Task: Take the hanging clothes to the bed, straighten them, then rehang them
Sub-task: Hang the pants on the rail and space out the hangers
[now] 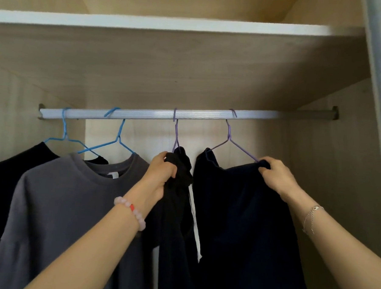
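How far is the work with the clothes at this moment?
Done: unclear; everything hangs on the rail. In hand: the left hand grips the bunched black garment, and the right hand pinches the navy garment at its shoulder. Left: the black one looks crumpled, so straightening likely remains.

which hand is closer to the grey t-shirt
Left. The left hand grips the bunched black garment right beside the grey t-shirt; the right hand holds the far shoulder of the navy garment, further to the right.
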A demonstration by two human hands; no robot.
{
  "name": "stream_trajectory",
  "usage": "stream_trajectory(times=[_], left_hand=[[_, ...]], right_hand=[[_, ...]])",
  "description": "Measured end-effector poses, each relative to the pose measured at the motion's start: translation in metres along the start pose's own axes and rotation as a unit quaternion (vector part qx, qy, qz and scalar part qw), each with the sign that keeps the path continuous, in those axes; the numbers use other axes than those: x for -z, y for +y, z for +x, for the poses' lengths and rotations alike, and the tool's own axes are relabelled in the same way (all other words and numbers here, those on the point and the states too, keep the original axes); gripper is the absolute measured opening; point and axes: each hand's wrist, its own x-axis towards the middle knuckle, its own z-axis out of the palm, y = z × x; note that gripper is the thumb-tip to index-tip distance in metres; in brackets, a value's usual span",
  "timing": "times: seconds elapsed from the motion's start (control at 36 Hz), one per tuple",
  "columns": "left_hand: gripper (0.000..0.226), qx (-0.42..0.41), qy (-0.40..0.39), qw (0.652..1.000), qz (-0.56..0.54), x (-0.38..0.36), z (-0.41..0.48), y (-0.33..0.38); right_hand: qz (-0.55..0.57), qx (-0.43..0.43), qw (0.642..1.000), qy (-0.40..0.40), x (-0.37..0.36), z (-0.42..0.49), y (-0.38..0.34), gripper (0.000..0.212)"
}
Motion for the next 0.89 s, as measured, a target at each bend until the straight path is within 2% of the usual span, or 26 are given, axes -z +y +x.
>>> stream_trajectory(times=[0.11,0.25,0.42,0.58,0.69,0.89], left_hand=[[0.063,-0.006,0.017,1.000,0.008,0.006,-0.002,0.003],[0.045,-0.013,0.028,0.999,0.026,0.002,-0.005,0.005],[0.043,-0.031,0.019,0.999,0.040,0.000,-0.006,0.005],[0.050,-0.036,0.003,0.999,0.038,0.000,-0.008,0.004],[0.037,-0.038,-0.035,0.998,0.032,-0.002,-0.014,0.001],[0.040,-0.047,-0.072,0.996,0.012,0.005,-0.024,-0.008]], right_hand=[[-0.001,-0.023,0.999,0.027,0.006,0.001,0.005,0.040],[-0.007,-0.040,0.998,0.040,0.016,0.002,0.011,0.040],[-0.027,-0.042,0.997,0.053,0.025,0.003,0.018,0.040],[0.005,-0.057,0.997,0.060,0.033,0.014,0.033,0.046],[0.026,-0.081,0.994,0.069,0.036,0.018,0.043,0.049],[0.034,-0.115,0.986,0.117,0.042,0.028,0.054,0.047]])
